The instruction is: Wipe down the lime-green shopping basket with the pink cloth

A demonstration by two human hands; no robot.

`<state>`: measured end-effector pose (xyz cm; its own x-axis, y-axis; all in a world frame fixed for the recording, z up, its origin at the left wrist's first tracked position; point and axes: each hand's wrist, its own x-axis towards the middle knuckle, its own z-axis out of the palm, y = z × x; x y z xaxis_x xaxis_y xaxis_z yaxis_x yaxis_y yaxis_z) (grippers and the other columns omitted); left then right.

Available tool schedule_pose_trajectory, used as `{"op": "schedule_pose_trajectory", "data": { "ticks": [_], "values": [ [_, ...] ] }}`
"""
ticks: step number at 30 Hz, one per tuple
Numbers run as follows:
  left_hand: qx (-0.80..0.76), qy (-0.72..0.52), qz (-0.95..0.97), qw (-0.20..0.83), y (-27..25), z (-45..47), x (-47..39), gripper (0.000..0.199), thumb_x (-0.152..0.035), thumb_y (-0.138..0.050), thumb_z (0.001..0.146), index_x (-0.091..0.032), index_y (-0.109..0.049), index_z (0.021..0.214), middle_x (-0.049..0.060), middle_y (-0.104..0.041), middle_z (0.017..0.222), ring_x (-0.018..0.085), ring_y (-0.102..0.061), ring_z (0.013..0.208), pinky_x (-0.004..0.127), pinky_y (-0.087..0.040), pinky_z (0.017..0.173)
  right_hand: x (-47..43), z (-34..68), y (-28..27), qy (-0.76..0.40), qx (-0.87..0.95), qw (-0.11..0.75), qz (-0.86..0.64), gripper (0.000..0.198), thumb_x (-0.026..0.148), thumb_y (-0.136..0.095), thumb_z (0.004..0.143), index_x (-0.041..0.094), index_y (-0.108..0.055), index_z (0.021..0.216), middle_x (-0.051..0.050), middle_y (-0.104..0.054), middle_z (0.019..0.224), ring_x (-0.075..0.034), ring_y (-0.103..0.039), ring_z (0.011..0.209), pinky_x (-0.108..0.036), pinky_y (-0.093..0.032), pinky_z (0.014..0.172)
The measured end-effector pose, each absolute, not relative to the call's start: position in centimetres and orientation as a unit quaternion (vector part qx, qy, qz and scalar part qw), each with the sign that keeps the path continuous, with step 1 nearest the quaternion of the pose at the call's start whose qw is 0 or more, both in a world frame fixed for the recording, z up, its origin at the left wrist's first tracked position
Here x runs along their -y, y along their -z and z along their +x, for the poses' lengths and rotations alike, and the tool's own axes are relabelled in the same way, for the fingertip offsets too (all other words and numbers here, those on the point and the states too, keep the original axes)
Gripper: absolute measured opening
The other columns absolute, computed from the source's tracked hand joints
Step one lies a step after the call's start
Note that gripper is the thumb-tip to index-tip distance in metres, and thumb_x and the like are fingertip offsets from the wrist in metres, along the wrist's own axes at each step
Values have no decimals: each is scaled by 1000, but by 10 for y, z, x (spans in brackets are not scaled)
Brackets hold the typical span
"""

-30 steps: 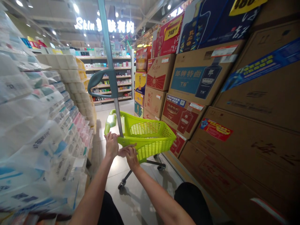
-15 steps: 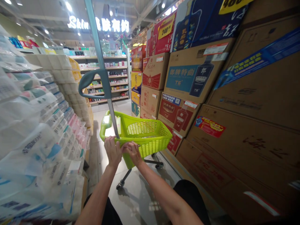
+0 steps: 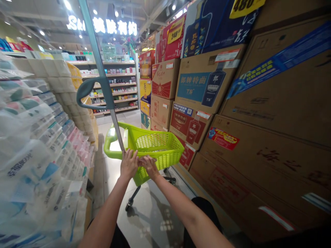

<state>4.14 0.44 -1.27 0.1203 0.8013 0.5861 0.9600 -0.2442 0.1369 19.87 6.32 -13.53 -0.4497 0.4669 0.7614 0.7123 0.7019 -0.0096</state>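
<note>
A lime-green shopping cart with a perforated basket stands before me on dark wheeled legs. My left hand is closed over the cart's near rim, just right of the foot of a grey metal pole. Beside it, my right hand grips the same rim, its fingers curled over the edge. The two hands are close together. A grey loop handle sits partway up the pole, which rises out of the top of the view. Both thumbs are mostly hidden.
Stacked cardboard boxes wall the right side, close to the cart. Plastic-wrapped tissue packs are piled along the left. A tiled floor runs between them towards shelves of small goods under a lit sign.
My left hand has shifted right along the rim, from the left of the pole's foot to its right. The cart and surroundings appear slightly further left in view.
</note>
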Motion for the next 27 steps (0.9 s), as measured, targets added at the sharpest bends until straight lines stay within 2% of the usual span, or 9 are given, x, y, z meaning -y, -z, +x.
{"op": "schedule_pose_trajectory", "data": {
  "ticks": [5,11,14,17,20,23,27],
  "values": [
    [595,292,-742,98,6,37,-11,41,-36,-36,96,-24,-61,126,12,-59,120,29,-44,126,57,-22,116,-63,213,132,159,862,345,-335,39,14,-60,88,30,-64,122,-8,-57,112,-22,-46,105,-37,-46,91],
    [611,302,-728,70,2,30,-18,40,-37,-34,96,-26,-67,116,11,-61,111,28,-45,120,54,-24,114,-83,230,119,161,887,293,-317,40,16,-56,91,33,-60,127,-6,-53,128,-22,-45,113,-37,-43,96],
    [613,300,-727,72,3,22,-19,41,-40,-34,96,-27,-68,113,10,-62,108,28,-45,116,55,-24,113,-76,240,130,177,883,285,-328,40,13,-53,90,27,-61,128,-10,-58,118,-23,-48,105,-38,-46,89],
    [618,294,-725,77,5,12,-20,40,-42,-36,95,-27,-68,114,9,-61,107,28,-45,115,55,-24,113,-75,247,135,185,895,277,-295,38,13,-50,91,26,-62,125,-8,-62,107,-20,-50,97,-33,-47,87],
    [624,280,-725,77,5,4,-24,41,-41,-34,96,-26,-69,113,8,-61,106,27,-44,115,53,-25,112,-86,247,126,189,905,275,-265,42,14,-46,94,29,-55,133,-7,-60,119,-19,-50,104,-35,-44,95],
    [628,264,-728,74,4,-3,-29,42,-39,-31,97,-26,-69,109,7,-62,104,25,-45,112,51,-27,110,-95,245,117,196,899,265,-288,49,14,-43,94,26,-44,142,-12,-53,132,-24,-48,114,-43,-43,98],
    [633,250,-728,79,1,-9,-30,42,-38,-29,98,-26,-69,104,6,-62,105,24,-47,108,50,-29,108,-93,250,122,200,910,225,-285,48,12,-43,92,26,-50,138,-10,-59,119,-23,-53,103,-40,-48,90]
  ]
}}
